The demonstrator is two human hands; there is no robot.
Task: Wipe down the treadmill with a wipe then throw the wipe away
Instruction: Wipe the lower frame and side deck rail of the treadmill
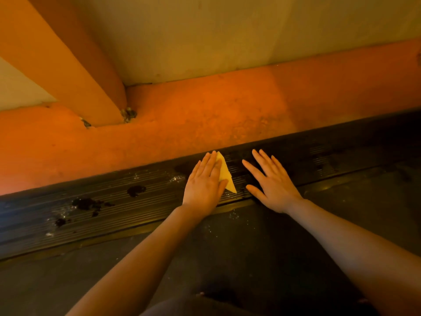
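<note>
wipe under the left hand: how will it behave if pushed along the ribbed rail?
The wipe looks thin and folded, so probably floppy and light. Pressed flat by the left hand, it should slide rather than roll. The ribbed side rail may snag or bunch its free corner.

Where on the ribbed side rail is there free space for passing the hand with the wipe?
Free: the rail stretch beyond the right hand, between orange frame and belt. Crowded: the narrow gap between the hands, where the wipe sticks out under the left hand. Leftward, dark blotches and white specks lie on the rail.
</note>
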